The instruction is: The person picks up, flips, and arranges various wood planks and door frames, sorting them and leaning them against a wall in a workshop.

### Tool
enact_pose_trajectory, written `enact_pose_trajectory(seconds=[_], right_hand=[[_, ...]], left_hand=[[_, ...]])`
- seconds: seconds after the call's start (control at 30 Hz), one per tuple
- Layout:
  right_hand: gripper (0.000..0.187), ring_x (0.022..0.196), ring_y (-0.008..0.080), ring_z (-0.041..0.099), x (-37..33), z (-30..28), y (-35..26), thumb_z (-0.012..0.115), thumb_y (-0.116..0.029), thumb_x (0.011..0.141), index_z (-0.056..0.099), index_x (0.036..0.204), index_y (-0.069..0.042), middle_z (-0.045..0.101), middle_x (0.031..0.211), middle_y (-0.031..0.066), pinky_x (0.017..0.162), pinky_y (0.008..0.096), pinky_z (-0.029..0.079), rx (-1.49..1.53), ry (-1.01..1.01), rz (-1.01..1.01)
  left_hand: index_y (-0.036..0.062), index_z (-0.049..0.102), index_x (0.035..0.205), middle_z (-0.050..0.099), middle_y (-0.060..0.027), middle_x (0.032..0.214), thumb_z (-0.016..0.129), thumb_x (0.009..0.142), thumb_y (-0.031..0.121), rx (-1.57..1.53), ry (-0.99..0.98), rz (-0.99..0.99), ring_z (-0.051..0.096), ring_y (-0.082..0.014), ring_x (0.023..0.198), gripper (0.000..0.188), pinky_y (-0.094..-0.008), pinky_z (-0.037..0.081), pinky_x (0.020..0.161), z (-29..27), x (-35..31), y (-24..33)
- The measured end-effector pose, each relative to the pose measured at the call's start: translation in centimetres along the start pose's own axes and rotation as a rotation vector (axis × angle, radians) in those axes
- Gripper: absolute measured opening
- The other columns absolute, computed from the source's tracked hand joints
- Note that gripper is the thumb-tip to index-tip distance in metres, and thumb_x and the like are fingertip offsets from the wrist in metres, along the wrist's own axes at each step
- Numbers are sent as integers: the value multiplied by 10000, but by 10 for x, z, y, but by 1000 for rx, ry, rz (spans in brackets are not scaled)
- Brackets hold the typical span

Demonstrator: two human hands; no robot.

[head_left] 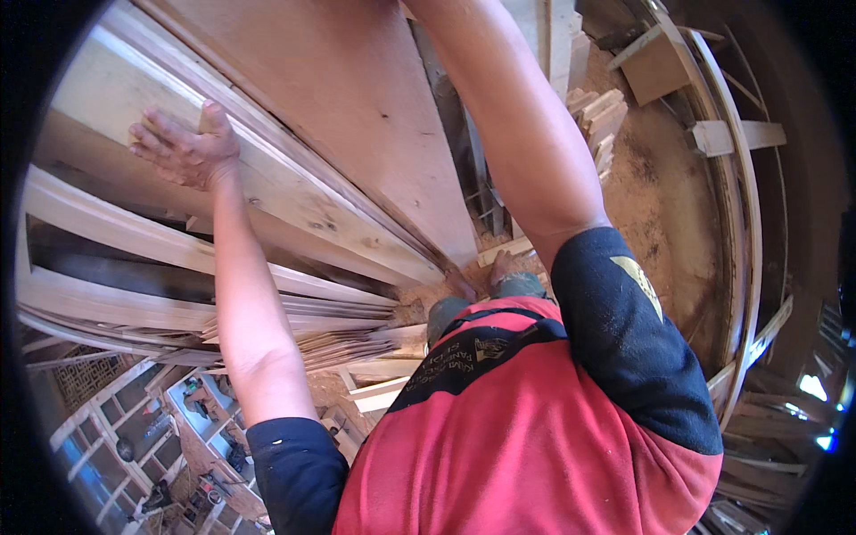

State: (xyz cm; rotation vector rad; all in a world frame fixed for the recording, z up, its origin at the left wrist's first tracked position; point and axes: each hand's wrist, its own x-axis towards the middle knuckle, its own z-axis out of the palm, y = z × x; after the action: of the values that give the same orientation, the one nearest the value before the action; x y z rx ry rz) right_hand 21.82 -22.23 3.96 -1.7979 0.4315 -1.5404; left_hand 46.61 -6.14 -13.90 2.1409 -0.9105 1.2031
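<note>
My left hand [185, 147] lies with fingers spread on the face of a long pale plank [294, 201], one of several boards leaning side by side. Just right of it stands a broad reddish-brown board [357, 98], its lower end down by my feet. My right arm reaches up past this board, and the hand itself is cut off by the top edge of the picture. What it touches is hidden.
More thin planks [116, 299] stand at the left, beside a stack of slats [348, 343]. Cut wood pieces [602, 120] are piled on the sawdust-covered floor [655, 209]. Long curved-looking boards [744, 205] line the right side. Tools and a frame lie at lower left.
</note>
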Motion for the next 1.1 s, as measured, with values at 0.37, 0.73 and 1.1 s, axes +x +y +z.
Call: enact_pose_trajectory(seconds=[0.37, 0.73, 1.1], right_hand=[[558, 933, 530, 619, -27, 45, 94, 547, -527, 987, 571, 978, 31, 644, 901, 337, 776, 530, 482, -115, -99, 213], [557, 943, 495, 640, -8, 80, 158, 591, -538, 939, 624, 1021, 12, 656, 921, 318, 818, 520, 497, -156, -35, 240], [464, 942, 527, 607, -10, 80, 171, 493, -445, 1023, 610, 1037, 4, 644, 926, 314, 790, 551, 477, -296, -13, 144]], left_hand=[[156, 332, 1563, 253, -193, 1627, 487, 844, 735, 46, -24, -41, 205, -447, 1497, 936, -659, 304, 1082, -7, 0, 1], [115, 367, 1544, 319, -229, 1582, 494, 882, 672, 17, 76, 48, 252, -480, 1470, 874, -627, 302, 1108, -8, 7, -3], [107, 384, 1533, 325, -238, 1572, 506, 862, 679, 1, 76, 51, 255, -484, 1463, 890, -618, 295, 1118, -3, 5, -8]])
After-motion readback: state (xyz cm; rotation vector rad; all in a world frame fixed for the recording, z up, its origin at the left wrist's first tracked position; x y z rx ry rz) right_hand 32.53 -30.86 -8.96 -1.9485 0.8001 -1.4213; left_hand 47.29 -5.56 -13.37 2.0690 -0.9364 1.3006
